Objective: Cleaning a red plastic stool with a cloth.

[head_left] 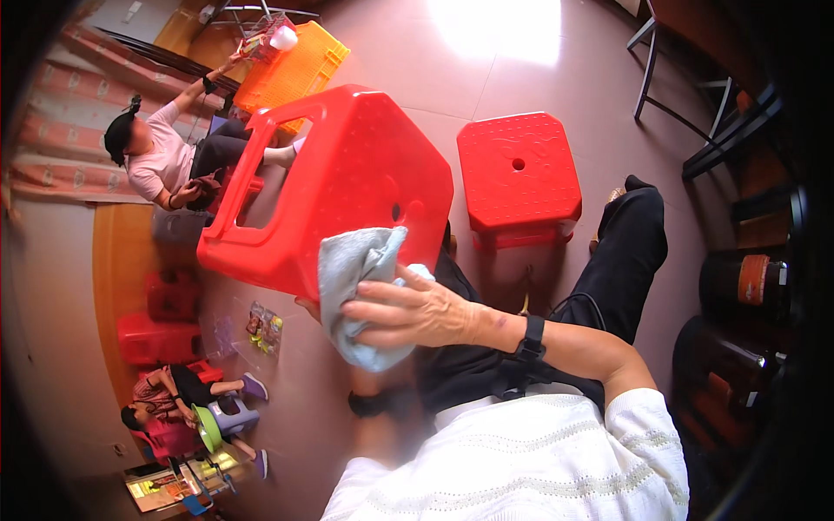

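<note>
A red plastic stool [373, 148] is tilted in front of me, its square seat with a round hole turned toward my right side. A light blue cloth [343, 278] lies bunched on the near edge of that seat. My right hand [417, 314] presses the cloth there, fingers extended across it. At the stool's lower edge, just past the cloth, a bit of my left hand [307, 306] shows gripping the stool; its other fingers are hidden. A second red stool [521, 187] stands upright on the floor beyond my knees.
At the upper left a person [165, 156] sits near a yellow crate [295, 69]. Another person [169, 395] sits at the lower left with a green basin [208, 427]. More red stools [156, 339] stand by the wall. Dark furniture [743, 286] lines the right.
</note>
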A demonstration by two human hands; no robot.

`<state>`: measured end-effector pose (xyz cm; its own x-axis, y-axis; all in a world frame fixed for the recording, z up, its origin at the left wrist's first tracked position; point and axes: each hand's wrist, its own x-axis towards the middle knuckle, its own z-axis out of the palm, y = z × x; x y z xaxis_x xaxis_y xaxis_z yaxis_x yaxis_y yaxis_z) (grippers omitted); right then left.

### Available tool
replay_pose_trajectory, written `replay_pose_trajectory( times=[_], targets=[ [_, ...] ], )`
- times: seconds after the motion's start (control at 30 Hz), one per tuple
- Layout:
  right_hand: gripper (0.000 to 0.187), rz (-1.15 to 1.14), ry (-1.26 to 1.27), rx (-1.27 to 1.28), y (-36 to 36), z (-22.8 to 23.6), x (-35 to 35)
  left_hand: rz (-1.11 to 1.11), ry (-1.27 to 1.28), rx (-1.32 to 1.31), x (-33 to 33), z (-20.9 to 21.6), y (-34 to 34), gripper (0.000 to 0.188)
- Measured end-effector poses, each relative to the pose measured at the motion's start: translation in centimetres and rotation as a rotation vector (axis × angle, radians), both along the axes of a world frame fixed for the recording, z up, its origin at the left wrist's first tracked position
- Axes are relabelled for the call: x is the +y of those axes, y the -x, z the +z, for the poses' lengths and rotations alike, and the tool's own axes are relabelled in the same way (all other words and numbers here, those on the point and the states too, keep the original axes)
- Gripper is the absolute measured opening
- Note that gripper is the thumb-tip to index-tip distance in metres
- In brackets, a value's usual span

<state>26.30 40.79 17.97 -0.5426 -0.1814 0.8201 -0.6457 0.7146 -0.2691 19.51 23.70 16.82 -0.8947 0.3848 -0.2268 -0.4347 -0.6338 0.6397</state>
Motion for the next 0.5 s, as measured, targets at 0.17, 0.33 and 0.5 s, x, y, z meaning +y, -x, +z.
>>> replay_pose_trajectory(
  times=[0.17,0.33,0.5],
  targets=[
    [0.044,0.078,0.126,-0.056,-0.7,-1.8,2.0,0.319,0.25,0.244,4.5,4.9,-0.7,0.066],
    [0.064,-0.053,0.508,-0.118,2.0,0.4,4.6,0.469,0.296,0.36,6.0,6.2,-1.5,0.059],
    [0.059,-0.299,1.068,-0.288,5.7,3.9,9.4,0.452,0.312,0.317,6.7,7.3,-2.1,0.053]
  ],
)
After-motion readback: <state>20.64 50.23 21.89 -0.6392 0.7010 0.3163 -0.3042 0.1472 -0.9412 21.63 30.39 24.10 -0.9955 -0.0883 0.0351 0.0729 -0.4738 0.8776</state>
